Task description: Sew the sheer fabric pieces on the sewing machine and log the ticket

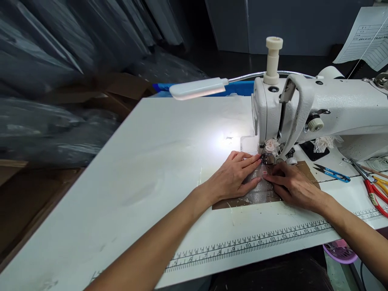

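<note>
in the head view, sheer, crinkled fabric (258, 197) is apparently being guided at the white sewing machine (339, 105), over a smooth brown sheet (227, 203). it is pressed flat by the left hand (238, 174), fingers extended, nothing gripped; the right hand (289, 184) is curled at its right edge, any pinch untellable. even, light pressure seems called for.

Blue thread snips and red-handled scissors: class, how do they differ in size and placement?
The blue thread snips are smaller than the red-handled scissors. The snips lie apart, the scissors beside a yellow-handled tool. The snips lie nearer the right hand than the scissors. Both lie unheld, tips pointing leftward.
</note>
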### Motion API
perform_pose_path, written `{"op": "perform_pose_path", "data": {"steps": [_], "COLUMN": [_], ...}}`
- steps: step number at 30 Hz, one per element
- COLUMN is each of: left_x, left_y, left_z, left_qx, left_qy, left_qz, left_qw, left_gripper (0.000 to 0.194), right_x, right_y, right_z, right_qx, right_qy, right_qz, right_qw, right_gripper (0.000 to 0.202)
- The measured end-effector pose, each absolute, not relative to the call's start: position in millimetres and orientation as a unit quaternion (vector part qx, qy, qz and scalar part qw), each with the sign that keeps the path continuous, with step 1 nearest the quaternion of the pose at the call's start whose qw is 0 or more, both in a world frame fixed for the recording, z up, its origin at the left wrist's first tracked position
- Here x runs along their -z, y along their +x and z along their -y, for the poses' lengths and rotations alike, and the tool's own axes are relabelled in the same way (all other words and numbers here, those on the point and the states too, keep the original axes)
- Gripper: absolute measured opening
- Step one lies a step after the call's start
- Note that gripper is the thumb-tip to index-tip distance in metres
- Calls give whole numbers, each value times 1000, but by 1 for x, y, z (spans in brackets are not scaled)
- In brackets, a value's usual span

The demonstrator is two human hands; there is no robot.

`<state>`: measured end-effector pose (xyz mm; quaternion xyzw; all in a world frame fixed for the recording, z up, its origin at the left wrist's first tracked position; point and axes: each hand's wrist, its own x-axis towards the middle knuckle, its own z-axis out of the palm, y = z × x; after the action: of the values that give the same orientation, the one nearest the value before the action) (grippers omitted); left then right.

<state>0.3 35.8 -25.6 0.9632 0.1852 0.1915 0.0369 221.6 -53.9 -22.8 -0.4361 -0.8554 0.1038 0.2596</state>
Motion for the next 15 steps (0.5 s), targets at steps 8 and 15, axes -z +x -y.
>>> {"op": "perform_pose_path", "data": {"steps": [8,15], "left_x": [23,25], "left_y": [3,3], "left_z": [-33,-36], "left_qx": [-175,-182], "left_qy": [967,966], "left_qz": [-185,-181], "left_qw": [4,21], "left_gripper": [45,47], "right_x": [23,27], "right_y": [221,224], "right_z": [53,52], "right_qx": [-86,-90], "right_qy": [-433,-432], "right_qz": [855,852], "right_qw": [272,283], "right_gripper": [30,30]}}
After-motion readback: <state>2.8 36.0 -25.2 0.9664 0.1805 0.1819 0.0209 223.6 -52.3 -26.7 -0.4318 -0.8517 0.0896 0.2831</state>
